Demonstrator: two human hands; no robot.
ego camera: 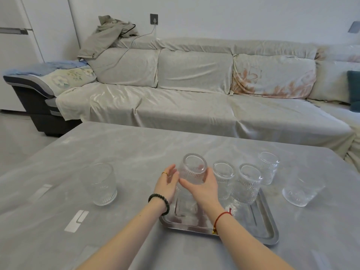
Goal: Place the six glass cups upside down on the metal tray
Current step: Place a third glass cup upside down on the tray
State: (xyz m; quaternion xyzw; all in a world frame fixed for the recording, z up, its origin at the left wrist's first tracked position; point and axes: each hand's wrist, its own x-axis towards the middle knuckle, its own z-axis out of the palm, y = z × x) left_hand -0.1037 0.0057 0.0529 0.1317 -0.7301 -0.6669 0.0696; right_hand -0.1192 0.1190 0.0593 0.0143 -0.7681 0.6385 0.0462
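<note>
A metal tray lies on the table's near side. Two ribbed glass cups stand upside down on its far part. My right hand is shut on a third glass cup, base up, over the tray's left end. Whether its rim touches the tray I cannot tell. My left hand is open against that cup's left side. Three more cups stand upright on the cloth: one far left, one behind the tray at the right, one to the tray's right.
A grey cloth covers the table. Behind it runs a long covered sofa with a jacket at its left end. The floor shows beyond the table's left edge.
</note>
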